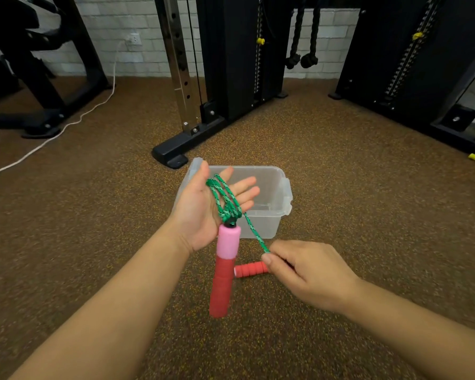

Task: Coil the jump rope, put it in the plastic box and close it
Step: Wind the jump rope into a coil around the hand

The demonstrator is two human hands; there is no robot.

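Observation:
The green jump rope (225, 196) is looped in several turns around my left hand (203, 212), which is held palm up with its fingers spread above the box. One pink and red handle (225, 270) hangs down from the loops below my left palm. My right hand (302, 272) pinches the rope's free strand between thumb and fingers, pulled taut from the coil. The second red handle (251, 270) pokes out sideways under my right thumb. The clear plastic box (274, 215) stands open on the floor behind my hands. Whether a lid is present I cannot tell.
The floor is brown speckled rubber (354, 187). A black machine foot (170, 157) lies just beyond the box's far left corner. A white cable (52, 138) runs across the floor at the left. Black weight machines (422, 78) stand at the back and right.

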